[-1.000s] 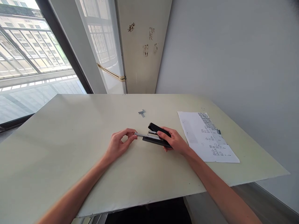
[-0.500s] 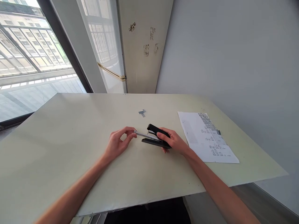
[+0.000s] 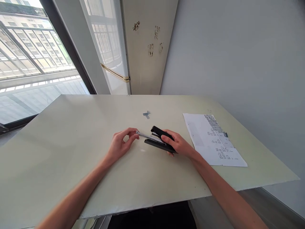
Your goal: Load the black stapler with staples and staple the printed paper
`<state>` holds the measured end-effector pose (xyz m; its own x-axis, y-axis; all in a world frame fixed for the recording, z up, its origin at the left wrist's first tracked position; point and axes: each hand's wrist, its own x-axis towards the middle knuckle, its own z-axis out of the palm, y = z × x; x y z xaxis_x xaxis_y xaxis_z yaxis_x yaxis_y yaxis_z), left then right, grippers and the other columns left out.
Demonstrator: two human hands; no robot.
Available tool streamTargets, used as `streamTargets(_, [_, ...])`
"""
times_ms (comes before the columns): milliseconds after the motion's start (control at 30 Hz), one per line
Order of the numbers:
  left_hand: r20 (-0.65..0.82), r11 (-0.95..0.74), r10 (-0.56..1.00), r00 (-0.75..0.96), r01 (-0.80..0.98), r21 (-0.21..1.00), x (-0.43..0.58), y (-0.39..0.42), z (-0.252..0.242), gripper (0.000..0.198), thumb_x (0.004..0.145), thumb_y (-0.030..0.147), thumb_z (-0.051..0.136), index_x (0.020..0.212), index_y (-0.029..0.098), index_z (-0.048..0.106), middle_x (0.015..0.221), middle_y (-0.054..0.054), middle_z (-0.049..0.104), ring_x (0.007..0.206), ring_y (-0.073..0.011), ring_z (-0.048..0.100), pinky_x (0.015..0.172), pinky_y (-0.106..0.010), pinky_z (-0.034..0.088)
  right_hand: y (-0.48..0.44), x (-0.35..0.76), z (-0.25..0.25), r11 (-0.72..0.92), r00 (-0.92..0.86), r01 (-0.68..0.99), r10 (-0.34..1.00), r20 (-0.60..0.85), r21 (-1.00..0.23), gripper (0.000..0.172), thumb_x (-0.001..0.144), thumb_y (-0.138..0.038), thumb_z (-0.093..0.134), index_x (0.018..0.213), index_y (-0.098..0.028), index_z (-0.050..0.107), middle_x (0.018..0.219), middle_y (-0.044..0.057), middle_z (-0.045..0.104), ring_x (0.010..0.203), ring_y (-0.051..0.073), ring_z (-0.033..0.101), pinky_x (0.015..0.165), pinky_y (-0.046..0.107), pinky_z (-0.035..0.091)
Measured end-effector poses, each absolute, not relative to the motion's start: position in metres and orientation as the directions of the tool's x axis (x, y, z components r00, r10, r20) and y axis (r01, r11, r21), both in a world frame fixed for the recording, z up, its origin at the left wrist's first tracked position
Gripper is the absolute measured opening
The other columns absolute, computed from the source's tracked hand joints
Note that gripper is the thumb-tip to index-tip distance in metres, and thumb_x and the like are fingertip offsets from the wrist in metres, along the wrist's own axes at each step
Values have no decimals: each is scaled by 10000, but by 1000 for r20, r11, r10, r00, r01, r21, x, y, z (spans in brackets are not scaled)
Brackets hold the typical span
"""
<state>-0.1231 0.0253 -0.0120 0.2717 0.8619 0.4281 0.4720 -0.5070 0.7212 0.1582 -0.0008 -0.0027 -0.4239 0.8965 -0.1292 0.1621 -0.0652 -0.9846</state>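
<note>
Rising slightly since the earlier frame, the left hand (image 3: 121, 143) is now holding the outer end of the rail (image 3: 143, 135) a little higher, and the stapler (image 3: 157, 145) is tilting more steeply. Its black body is lying across the right hand (image 3: 179, 143), in front of the person and over the middle of the counter (image 3: 71, 133); whether its underside is touching down, I cannot tell. The right grip is clamping around the rear, thumb along the near side and fingertips showing below. The left grip is pinching the rail's tip between thumb and fingers, and the rail is jutting past the base under the raised top arm.

In handling, the stapler is probably feeling fairly light yet solid, with its rear offering the steadiest hold. The rail is looking stiff, thin and smooth, so it is likely being slippery; its very end is seeming the right place to pinch. Staples (image 3: 146, 114) are lying beyond the stapler, looking easy to snap and best taken by their long sides. Paper (image 3: 202, 136) is resting to the right, apart from both hands.
</note>
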Motion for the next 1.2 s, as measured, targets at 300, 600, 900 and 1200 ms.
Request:
streamTargets(300, [532, -583, 808, 252, 472, 662, -112, 16, -31, 319, 1071, 340, 586, 1339, 266, 741, 1082, -39, 809, 921, -188, 754, 885, -309, 577, -5, 154, -13, 52, -233, 351, 972, -34, -935, 490, 1009, -632, 548, 1342, -275, 588, 824, -15, 643, 472, 138, 576, 501, 304, 469])
streamTargets(600, [468, -681, 731, 497, 482, 552, -105, 11, -34, 634, 981, 68, 431, 1584, 243, 521, 1259, -66, 764, 1033, -193, 713, 923, -317, 579, -7, 142, -24, 240, -206, 515, 967, 153, -823, 394, 1067, -492, 476, 1367, -253, 566, 1182, 79, 766, 1000, 270, 731, 841, 400, 566])
streamTargets(900, [436, -697, 715, 546, 517, 497, -106, 9, -33, 698, 934, 52, 416, 1601, 238, 496, 1385, -80, 722, 1036, -221, 724, 975, -393, 580, -11, 136, -25, 281, -199, 588, 959, 201, -758, 411, 1066, -498, 459, 1400, -274, 543, 1269, 95, 741, 1040, 296, 715, 869, 426, 549])
streamTargets(1200, [318, -494, 867, 384, 577, 650, -104, 14, -33, 409, 1000, 249, 516, 1353, 211, 718, 1214, -77, 783, 1077, -242, 745, 988, -405, 597, -8, 137, -28, 240, -134, 627, 970, 200, -742, 358, 1038, -541, 539, 1268, -277, 613, 1173, 69, 765, 1025, 278, 707, 870, 407, 528])
